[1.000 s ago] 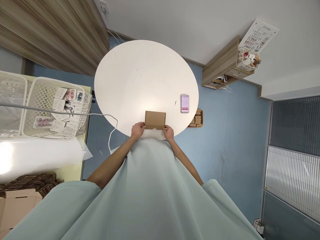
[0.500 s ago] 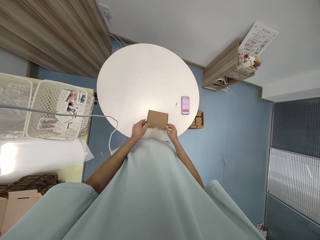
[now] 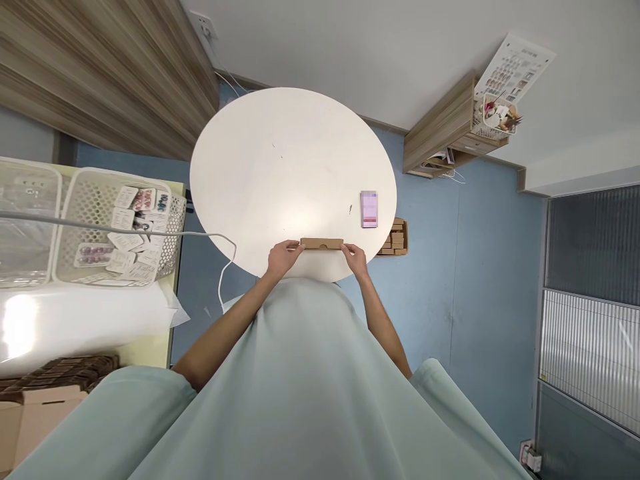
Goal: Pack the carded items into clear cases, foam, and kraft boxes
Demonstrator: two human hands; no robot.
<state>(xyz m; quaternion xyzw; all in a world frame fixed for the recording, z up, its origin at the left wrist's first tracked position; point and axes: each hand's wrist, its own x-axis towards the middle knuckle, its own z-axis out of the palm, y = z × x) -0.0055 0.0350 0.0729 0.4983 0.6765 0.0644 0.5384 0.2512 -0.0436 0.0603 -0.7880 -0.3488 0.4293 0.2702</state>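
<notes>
A small brown cardboard box (image 3: pixel 321 244) is held between my two hands at the near side of the round white table (image 3: pixel 295 167). It is turned so that a narrow side with a small half-round notch faces me. My left hand (image 3: pixel 285 258) grips its left end with the fingertips. At the right end, the fingers of my right hand (image 3: pixel 355 259) pinch the box. Whether its underside touches the table I cannot tell. A phone with a pink screen (image 3: pixel 369 209) lies to the right on the tabletop.
Left stands a white basket (image 3: pixel 90 207) of carded items, with a cable (image 3: pixel 200 233) running across it onto the table. Flattened cardboard boxes (image 3: pixel 53 417) lie lower left. An open carton of small boxes (image 3: pixel 397 238) sits beyond the table's right edge.
The box has tipped from showing its broad face to showing a narrow notched side, and has shifted slightly right. Both hands still hold its ends; my right hand has moved right.
</notes>
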